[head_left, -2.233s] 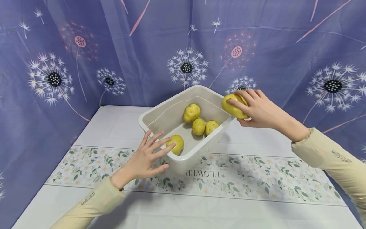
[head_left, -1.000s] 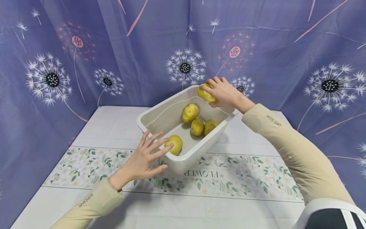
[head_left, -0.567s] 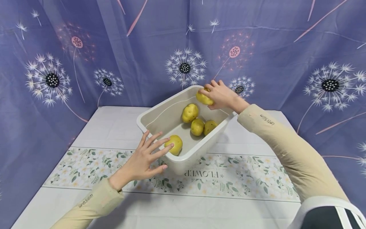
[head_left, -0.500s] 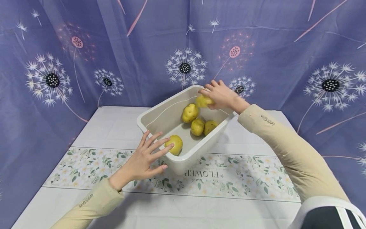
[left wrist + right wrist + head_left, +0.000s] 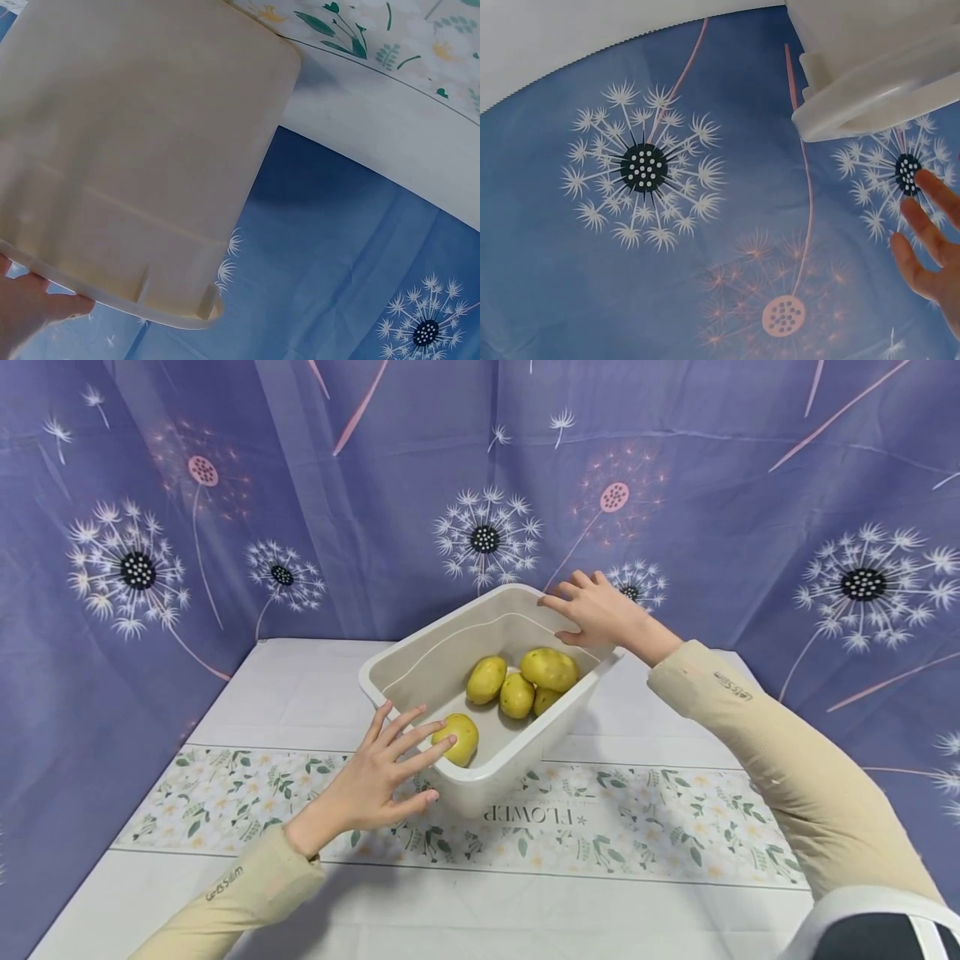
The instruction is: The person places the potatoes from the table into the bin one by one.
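A pale plastic bin (image 5: 491,789) stands at an angle on the table with several yellow potatoes inside. One large potato (image 5: 550,669) lies against a partly covered potato (image 5: 546,699) by the right wall. Beside them are a small potato (image 5: 517,696) and an oval potato (image 5: 487,680). Another potato (image 5: 459,739) sits at the near left end. My left hand (image 5: 375,781) rests with spread fingers at the near left rim, also seen in the left wrist view against the bin (image 5: 135,135). Over the far right rim, my right hand (image 5: 600,614) holds nothing, its fingers relaxed.
A white table cover (image 5: 300,693) with a floral band (image 5: 637,835) lies under the bin. Behind and at the sides hangs a blue dandelion-print curtain (image 5: 375,510). Part of a white-edged dark object (image 5: 862,935) shows at the bottom right.
My right hand came in over the bin from the right and let go of the large potato, which dropped inside. The oval potato shifted left and nearer. My left hand stayed put.
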A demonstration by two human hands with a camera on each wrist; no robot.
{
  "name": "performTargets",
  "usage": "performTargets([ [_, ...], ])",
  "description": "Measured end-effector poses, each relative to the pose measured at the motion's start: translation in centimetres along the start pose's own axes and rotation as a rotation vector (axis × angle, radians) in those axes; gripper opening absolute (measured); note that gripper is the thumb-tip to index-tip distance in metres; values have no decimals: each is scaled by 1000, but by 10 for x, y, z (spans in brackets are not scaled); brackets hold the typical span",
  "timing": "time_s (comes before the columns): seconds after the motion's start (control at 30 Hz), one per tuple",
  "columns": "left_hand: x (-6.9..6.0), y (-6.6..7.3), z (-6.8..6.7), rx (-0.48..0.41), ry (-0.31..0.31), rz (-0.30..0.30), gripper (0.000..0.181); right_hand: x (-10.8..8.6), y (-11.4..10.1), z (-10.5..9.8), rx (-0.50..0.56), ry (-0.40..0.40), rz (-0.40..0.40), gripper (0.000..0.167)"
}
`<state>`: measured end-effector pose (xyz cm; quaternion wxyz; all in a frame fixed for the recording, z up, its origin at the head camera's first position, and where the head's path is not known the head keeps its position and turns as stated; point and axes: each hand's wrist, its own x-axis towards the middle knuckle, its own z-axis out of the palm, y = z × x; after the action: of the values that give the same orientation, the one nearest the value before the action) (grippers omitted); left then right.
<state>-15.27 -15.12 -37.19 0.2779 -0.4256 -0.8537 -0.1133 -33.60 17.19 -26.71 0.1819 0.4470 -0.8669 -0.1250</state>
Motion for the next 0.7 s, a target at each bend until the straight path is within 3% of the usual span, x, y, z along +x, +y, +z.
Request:
performTargets([
  [0.27,2,-1,0,14,-9,3,57,-28,-2,1,36,51,29,45],
  [0.53,0,-3,-2,0,-35,8,55,-66,-7,3,115,217,63,39],
  [0.7,-1,-3,-5,8,-46,6,54,-90,-12,5,141,276,91,40],
])
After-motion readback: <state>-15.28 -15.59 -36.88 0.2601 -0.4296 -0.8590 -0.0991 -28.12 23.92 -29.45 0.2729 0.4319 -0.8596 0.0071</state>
